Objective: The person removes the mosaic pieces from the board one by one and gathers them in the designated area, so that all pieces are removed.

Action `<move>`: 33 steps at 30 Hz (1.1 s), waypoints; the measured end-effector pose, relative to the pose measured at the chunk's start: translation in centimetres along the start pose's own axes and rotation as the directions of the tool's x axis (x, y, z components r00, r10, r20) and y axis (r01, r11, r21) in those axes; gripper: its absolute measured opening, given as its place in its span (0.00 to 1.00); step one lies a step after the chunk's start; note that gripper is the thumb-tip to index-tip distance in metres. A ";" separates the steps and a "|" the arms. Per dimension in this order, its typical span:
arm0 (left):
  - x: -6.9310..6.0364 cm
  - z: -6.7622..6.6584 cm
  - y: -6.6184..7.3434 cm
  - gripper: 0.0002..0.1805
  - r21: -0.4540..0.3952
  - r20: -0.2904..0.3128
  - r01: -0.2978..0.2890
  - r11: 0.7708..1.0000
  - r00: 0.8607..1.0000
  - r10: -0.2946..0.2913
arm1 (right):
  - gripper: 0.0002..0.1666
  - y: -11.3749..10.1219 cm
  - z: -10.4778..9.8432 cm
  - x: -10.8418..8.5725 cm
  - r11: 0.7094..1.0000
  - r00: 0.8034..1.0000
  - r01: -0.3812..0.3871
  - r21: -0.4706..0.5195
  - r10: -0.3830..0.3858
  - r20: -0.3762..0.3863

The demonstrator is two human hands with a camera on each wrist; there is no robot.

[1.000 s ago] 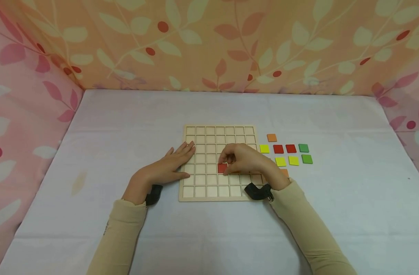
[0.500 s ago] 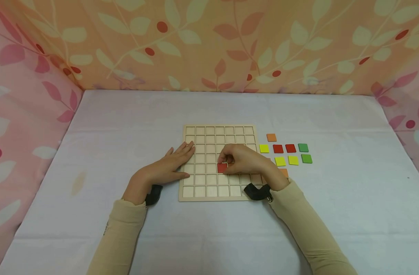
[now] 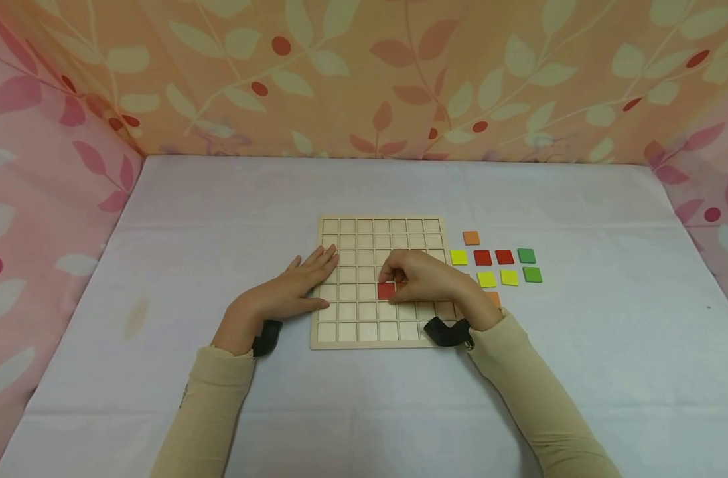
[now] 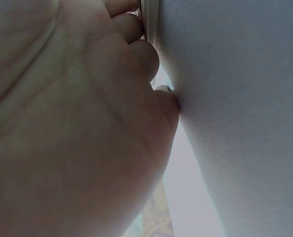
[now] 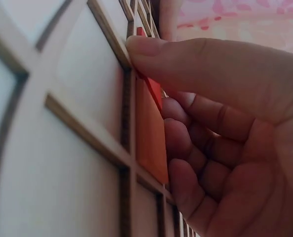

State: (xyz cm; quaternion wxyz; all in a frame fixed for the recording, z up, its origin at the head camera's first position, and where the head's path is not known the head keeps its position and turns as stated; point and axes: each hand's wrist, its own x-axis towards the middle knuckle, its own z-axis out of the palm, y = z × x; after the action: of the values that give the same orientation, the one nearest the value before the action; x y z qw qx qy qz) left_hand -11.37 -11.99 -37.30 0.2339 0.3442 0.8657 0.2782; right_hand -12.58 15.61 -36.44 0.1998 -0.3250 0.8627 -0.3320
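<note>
In the head view a pale wooden grid board [image 3: 368, 332] lies on the white cloth. My left hand [image 3: 289, 289] rests on the board's left edge, fingers spread and straight; the left wrist view shows mostly its palm. With thumb and curled fingers, my right hand [image 3: 426, 275] pinches a red tile [image 3: 385, 291] at one of the board's middle cells. The right wrist view has the thumb on the near side of this red tile, which looks slightly tilted. Beside it an orange tile [image 5: 151, 131] sits in the neighbouring cell, mostly covered by the hand in the head view.
Right of the board lie loose tiles: several yellow, red, green and orange ones, among them a green tile [image 3: 526, 255], a yellow tile [image 3: 509, 277] and an orange tile [image 3: 471, 238]. A floral curtain [image 3: 364, 79] stands behind the table.
Almost nothing differs. Both hands stay where they were, with the red tile at the same cell; only a very slight shift of the whole head view shows.
</note>
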 end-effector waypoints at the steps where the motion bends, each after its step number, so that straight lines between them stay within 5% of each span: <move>1: 0.0 0.0 0.0 0.46 0.001 0.001 0.000 1.000 1.000 0.000 | 0.15 0.0 0.0 0.0 1.000 1.000 -0.002 -0.001 0.002 0.000; 33: 0.0 0.0 0.1 0.45 0.007 0.005 0.007 1.000 1.000 -0.007 | 0.14 0.1 0.0 0.0 0.998 0.999 0.039 -0.044 -0.040 -0.009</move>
State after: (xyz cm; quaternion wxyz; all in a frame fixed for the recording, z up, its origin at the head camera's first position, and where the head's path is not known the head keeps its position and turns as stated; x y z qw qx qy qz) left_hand -11.34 -11.97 -37.23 0.2360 0.3425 0.8673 0.2735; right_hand -12.59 15.62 -36.52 0.1818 -0.3445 0.8641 -0.3187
